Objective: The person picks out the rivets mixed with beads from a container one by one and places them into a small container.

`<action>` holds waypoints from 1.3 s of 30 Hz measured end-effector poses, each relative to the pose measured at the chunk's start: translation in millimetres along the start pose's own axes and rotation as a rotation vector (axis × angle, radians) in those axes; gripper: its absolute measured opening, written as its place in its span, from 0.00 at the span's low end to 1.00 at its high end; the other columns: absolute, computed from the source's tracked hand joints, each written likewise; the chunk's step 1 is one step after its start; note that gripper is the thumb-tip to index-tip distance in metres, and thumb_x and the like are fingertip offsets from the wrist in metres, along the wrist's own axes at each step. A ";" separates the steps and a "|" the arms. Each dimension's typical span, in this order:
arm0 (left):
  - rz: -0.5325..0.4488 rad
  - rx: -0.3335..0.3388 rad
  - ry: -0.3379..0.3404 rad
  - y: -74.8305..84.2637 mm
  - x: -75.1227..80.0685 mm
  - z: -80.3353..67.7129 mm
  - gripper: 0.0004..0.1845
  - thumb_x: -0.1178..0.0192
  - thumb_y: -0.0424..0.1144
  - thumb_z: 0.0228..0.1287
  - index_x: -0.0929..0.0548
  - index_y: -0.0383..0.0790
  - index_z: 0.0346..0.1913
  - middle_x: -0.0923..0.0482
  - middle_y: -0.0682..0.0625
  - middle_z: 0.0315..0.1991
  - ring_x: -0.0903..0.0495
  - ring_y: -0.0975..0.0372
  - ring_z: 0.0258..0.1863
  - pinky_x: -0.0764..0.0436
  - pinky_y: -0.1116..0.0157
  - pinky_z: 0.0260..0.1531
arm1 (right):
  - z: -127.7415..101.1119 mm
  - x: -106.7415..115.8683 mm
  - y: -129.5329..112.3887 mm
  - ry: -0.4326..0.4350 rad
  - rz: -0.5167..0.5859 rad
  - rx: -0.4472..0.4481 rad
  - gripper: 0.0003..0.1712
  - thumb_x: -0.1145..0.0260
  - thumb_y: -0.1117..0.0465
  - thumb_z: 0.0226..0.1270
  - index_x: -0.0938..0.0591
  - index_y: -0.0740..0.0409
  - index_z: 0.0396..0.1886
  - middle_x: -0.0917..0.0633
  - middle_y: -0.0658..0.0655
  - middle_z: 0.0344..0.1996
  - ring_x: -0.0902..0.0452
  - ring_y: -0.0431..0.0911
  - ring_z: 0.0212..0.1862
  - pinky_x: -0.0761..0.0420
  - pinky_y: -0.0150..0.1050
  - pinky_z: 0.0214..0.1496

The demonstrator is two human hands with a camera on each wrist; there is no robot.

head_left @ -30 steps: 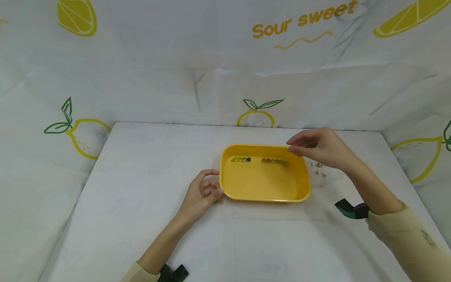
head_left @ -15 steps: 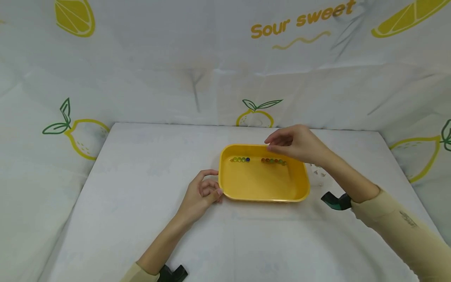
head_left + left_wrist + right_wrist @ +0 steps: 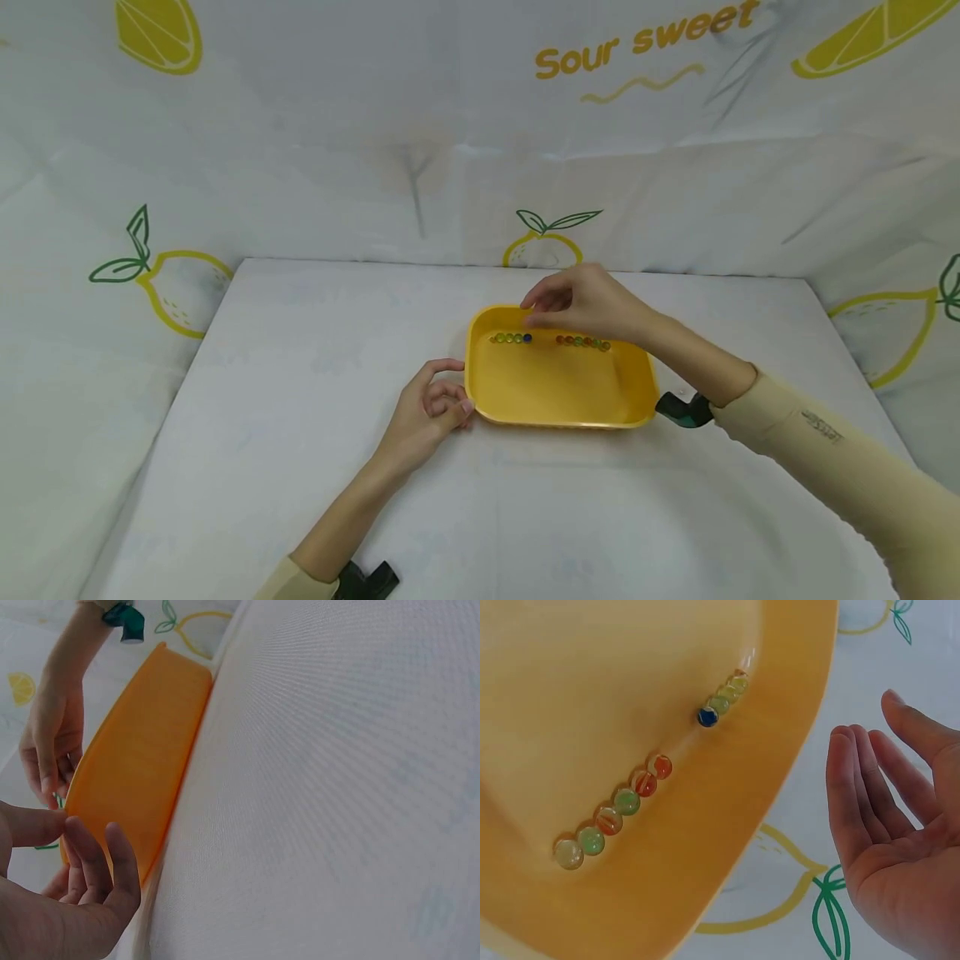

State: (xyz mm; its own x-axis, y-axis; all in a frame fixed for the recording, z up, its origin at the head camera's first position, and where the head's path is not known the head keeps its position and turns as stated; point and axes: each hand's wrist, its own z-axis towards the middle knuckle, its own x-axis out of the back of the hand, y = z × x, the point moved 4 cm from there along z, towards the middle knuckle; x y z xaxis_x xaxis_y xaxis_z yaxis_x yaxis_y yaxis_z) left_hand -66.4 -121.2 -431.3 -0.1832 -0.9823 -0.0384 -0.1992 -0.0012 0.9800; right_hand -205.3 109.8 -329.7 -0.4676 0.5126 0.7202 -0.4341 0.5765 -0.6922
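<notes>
A yellow tray (image 3: 555,392) stands on the white table, with two short rows of glass marbles along its far side. The left row (image 3: 512,338) is green and yellow with a blue marble (image 3: 707,716) at one end. Red, green and clear marbles (image 3: 626,801) make up the other row. At the tray's left side, my left hand (image 3: 427,408) holds the rim with bent fingers and thumb (image 3: 34,825). My right hand (image 3: 581,302) hovers over the far rim, near the blue marble. In the right wrist view its thumb and fingers are apart, with nothing between them.
Right of the tray, a clear item (image 3: 682,390) is mostly hidden by my right forearm (image 3: 697,358). A white cloth printed with lemons (image 3: 375,167) hangs behind the table. Dark wrist mounts (image 3: 684,410) sit on both wrists.
My right hand has moved left along the tray's far rim, from its right corner to above the left row of marbles. The left hand and tray stay in place.
</notes>
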 end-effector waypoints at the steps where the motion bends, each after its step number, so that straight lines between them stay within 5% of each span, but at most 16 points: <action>1: 0.000 0.000 0.000 0.2 0.0 0.2 0.30 0.35 0.26 0.70 0.28 0.42 0.73 0.17 0.38 0.42 0.15 0.54 0.33 0.12 0.66 0.42 | 2.4 -2.0 -0.6 -0.006 0.001 0.000 0.12 0.19 0.58 0.67 0.07 0.58 0.47 0.06 0.53 0.38 0.10 0.43 0.38 0.12 0.28 0.43; 10: 0.006 -0.010 -0.014 -1.3 0.3 1.6 0.30 0.35 0.26 0.71 0.29 0.39 0.73 0.17 0.30 0.44 0.15 0.55 0.33 0.13 0.67 0.42 | 22.1 -16.5 -1.6 -0.053 0.034 0.032 0.14 0.18 0.60 0.65 0.07 0.62 0.47 0.05 0.54 0.37 0.09 0.43 0.38 0.11 0.29 0.43; 17: 0.006 -0.013 -0.023 -0.9 0.2 1.6 0.30 0.35 0.27 0.71 0.29 0.39 0.73 0.17 0.31 0.44 0.15 0.55 0.34 0.14 0.67 0.42 | 28.8 -28.0 -3.0 -0.092 0.071 0.040 0.12 0.19 0.63 0.66 0.07 0.63 0.46 0.05 0.56 0.37 0.07 0.54 0.39 0.11 0.31 0.39; 25: 0.003 -0.011 -0.017 -1.4 0.9 1.5 0.30 0.35 0.26 0.71 0.29 0.39 0.72 0.17 0.35 0.42 0.15 0.56 0.33 0.14 0.67 0.42 | 37.4 -43.0 -0.4 -0.109 0.011 0.026 0.13 0.18 0.61 0.65 0.07 0.62 0.45 0.05 0.55 0.36 0.08 0.43 0.37 0.11 0.33 0.42; 39: 0.007 -0.010 -0.013 -1.9 1.5 0.9 0.30 0.34 0.27 0.70 0.29 0.39 0.73 0.16 0.42 0.40 0.14 0.56 0.33 0.13 0.67 0.42 | 37.9 -66.6 8.5 -0.101 -0.033 -0.049 0.15 0.20 0.63 0.67 0.08 0.64 0.51 0.04 0.58 0.38 0.07 0.45 0.40 0.10 0.36 0.46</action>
State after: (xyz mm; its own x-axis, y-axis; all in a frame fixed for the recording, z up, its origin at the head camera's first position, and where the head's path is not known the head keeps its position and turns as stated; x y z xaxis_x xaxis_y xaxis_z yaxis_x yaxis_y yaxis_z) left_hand -67.2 -122.5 -433.4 -0.1966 -0.9799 -0.0338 -0.1887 0.0039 0.9820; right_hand -207.1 56.4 -385.4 -0.5303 0.4273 0.7323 -0.4132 0.6239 -0.6633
